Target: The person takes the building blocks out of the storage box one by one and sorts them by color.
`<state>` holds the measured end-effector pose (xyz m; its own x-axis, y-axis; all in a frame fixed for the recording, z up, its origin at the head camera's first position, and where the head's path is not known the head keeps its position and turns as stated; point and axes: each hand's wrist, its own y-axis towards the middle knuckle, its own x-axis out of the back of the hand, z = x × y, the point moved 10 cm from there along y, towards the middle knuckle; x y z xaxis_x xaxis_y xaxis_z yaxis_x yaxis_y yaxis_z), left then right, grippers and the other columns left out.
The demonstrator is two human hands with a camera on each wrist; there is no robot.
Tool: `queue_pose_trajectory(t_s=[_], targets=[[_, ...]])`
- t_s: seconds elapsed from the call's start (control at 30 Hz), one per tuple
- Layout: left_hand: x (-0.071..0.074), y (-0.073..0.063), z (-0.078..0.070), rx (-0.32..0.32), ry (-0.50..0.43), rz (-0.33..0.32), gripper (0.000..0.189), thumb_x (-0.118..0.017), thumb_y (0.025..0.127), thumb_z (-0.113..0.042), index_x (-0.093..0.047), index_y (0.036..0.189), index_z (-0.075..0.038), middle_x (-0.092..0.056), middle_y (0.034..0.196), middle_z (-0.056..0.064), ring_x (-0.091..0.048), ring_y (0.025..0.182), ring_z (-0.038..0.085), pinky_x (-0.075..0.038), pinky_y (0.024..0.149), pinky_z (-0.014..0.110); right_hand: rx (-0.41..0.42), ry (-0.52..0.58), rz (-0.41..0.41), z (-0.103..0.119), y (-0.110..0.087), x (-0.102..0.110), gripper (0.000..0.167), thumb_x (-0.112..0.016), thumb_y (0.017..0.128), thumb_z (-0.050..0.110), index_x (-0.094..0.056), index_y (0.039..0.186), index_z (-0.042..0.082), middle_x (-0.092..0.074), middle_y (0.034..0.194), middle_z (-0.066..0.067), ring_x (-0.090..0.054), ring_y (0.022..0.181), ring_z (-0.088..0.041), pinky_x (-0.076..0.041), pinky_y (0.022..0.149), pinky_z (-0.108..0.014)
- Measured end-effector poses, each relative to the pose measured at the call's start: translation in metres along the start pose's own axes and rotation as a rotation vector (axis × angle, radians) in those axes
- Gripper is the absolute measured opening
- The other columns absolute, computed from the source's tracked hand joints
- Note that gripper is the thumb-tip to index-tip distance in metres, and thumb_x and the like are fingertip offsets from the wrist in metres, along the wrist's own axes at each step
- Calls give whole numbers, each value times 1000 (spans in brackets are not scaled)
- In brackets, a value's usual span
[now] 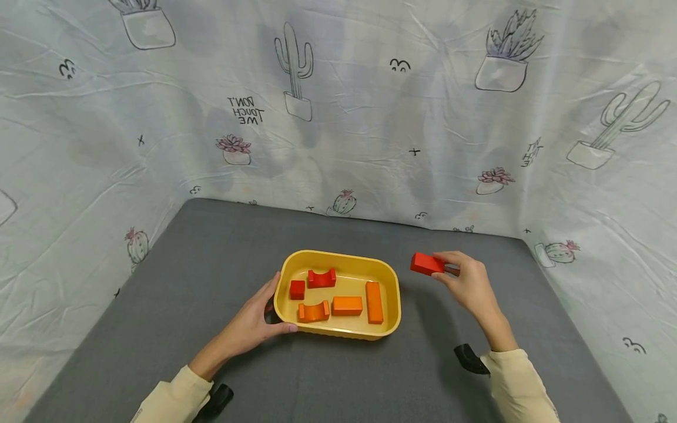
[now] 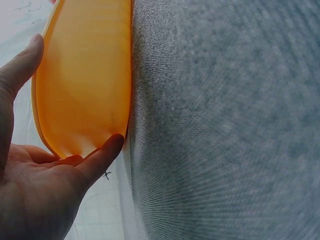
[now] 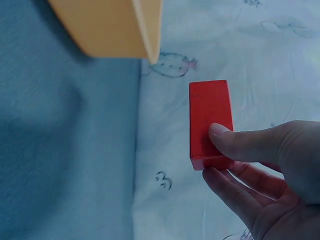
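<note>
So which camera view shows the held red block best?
The right wrist view: the red block is largest there. The head view shows it smaller; the left wrist view, nothing clearly identifiable as it.

The right wrist view crops the yellow tray (image 3: 107, 31) (at the top).

The yellow tray (image 1: 351, 283) is smooth plastic, the red block (image 1: 426, 264) perhaps painted wood, the grey cloth (image 1: 344, 382) matt.

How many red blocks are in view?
3: a small cube at the left inside the yellow tray, a notched block near the tray's far wall, and a rectangular block pinched in the right hand.
</note>
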<state>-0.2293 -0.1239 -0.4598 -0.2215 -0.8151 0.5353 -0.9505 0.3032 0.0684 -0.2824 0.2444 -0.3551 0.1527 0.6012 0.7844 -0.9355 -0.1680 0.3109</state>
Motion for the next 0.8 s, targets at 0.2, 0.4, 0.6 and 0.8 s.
queue_pose_trajectory(t_s=[0.2,0.4,0.6,0.8], targets=[[0,1,0,-3,-11,-2,119,-86,73,-41,-11,157,-2,-20,159,20,-33,140,35,-43,102,45,-59,2,55,-23,-8,-7,41,-76,80,-7,-66,119,-9,-62,120,-29,-66,99,-44,-57,81,-48],[-1,0,0,-4,-12,2,117,-85,75,-41,-11,157,-1,-19,159,22,-34,140,36,-44,102,46,-78,32,107,-43,-14,-19,39,-77,79,-7,-67,117,-9,-62,119,-29,-67,99,-43,-58,77,-43],[-1,-2,1,11,-34,6,115,-84,76,-40,-11,157,-3,-17,160,21,-33,140,37,-46,100,45,-64,60,140,-55,-16,-35,37,-77,78,-7,-68,114,-9,-64,118,-27,-66,101,-41,-58,79,-41],[-3,-1,1,6,-53,15,115,-84,76,-40,-10,157,-5,-15,160,20,-34,139,36,-48,99,42,-15,14,144,-62,-21,-47,34,-80,75,-6,-71,109,-7,-68,111,-24,-66,101,-39,-57,80,-45]])
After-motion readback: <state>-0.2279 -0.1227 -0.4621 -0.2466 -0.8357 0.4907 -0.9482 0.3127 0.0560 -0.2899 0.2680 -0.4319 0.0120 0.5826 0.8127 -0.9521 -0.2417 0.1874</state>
